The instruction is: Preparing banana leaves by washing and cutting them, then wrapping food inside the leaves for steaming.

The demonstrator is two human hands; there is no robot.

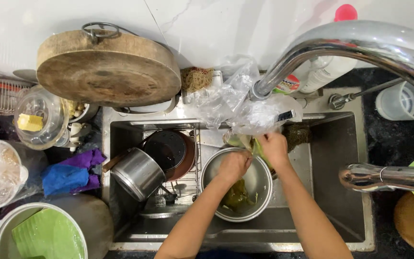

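Left hand (234,165) grip clamped on greens (237,194) over bowl (259,180), catching scraps | right hand (274,147) pinching leaf (257,149) at bowl's far rim, apparently closed | pot (137,173) left of bowl, tilted on rack (195,158) | bag (235,103) behind bowl.

The person's left hand (234,165) and right hand (273,147) hide part of the pale green leafy vegetable (255,146) they grip, fingertips unseen. The curved chrome faucet (360,45) runs off the right edge (blurred, very near), covering the white bottle (329,72).
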